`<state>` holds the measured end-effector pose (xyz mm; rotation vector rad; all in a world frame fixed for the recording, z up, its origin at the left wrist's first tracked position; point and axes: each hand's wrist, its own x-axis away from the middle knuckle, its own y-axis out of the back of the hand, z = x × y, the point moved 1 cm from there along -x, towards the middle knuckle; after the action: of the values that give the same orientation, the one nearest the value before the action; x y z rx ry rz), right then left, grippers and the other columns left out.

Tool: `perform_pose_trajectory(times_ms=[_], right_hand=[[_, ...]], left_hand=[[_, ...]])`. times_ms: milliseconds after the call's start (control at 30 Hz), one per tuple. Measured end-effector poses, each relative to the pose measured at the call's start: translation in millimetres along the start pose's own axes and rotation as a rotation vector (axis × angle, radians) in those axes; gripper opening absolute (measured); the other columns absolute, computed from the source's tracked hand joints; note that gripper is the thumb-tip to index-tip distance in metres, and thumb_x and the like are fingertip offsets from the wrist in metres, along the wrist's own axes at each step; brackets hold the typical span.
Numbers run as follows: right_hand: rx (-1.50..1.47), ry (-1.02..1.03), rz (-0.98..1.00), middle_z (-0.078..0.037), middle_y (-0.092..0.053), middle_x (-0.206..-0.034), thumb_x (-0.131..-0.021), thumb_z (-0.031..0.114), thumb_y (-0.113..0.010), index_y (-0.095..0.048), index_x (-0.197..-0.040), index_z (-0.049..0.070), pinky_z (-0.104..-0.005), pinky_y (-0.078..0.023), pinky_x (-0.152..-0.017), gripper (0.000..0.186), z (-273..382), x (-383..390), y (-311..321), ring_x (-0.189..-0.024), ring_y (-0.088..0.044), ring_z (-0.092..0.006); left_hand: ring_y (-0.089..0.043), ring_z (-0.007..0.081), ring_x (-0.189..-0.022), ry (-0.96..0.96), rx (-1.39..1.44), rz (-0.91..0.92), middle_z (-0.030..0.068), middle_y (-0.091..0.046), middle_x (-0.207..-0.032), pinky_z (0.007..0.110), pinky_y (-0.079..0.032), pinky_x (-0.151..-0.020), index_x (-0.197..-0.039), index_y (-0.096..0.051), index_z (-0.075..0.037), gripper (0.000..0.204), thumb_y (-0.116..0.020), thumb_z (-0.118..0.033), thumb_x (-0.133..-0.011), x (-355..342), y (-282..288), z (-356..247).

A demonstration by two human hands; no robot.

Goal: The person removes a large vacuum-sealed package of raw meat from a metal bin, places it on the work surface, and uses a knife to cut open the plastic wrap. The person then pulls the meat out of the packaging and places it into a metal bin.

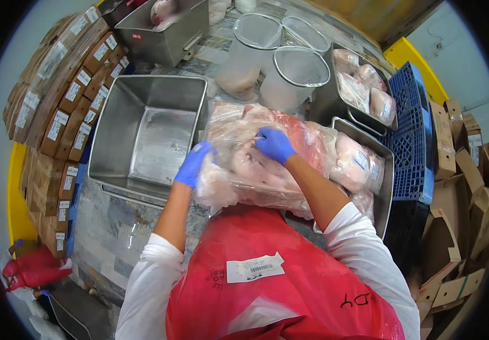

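Red plastic apron [255, 241] nearest. Blue-gloved left hand [194, 164] grips bunched clear plastic film [217, 184]; blue-gloved right hand [276, 145] curls closed on it too, probably for tension. Pink-red slab of meat [299, 131] lies beneath; rectangular grey steel bin [156, 139] stands left, seemingly for easy reach.

On the red apron [306, 266], a torn white barcode label [254, 268] and black handwritten marks [357, 300]. On the cardboard boxes [53, 174] at left, white printed labels [73, 91], too small to read. On the upper steel bin [168, 45], a small red tag [137, 37]. On bagged meat [348, 148] at right, blue-printed labels [361, 160].
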<state>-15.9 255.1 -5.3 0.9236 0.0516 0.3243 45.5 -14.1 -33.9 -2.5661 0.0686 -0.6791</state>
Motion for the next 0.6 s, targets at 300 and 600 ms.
perform_pose_trajectory(times_ms=[300,600], right_hand=[[0.209,0.019,0.086,-0.028,-0.068,-0.097,-0.09,0.033,-0.055,-0.07,-0.096,0.004,-0.0532,-0.052,-0.082,0.033,-2,-8,-5,-0.092,-0.067,-0.0446],[0.354,-0.186,0.335,-0.027,-0.068,-0.112,-0.086,0.028,-0.057,-0.073,-0.106,0.0,-0.0459,-0.051,-0.093,0.038,16,-28,0,-0.105,-0.066,-0.0409]], left_hand=[[-0.067,0.037,-0.101,-0.317,-1.139,-0.15,0.0241,-0.068,-0.109,0.045,-0.052,-0.088,-0.108,-0.066,-0.001,0.046,-0.07,-0.039,-0.083,-45,-89,6],[-0.066,0.043,-0.084,-0.578,-0.897,-0.322,0.0236,-0.069,-0.088,0.05,-0.052,-0.075,-0.083,-0.068,-0.001,0.028,-0.061,-0.029,-0.082,-61,-77,42]])
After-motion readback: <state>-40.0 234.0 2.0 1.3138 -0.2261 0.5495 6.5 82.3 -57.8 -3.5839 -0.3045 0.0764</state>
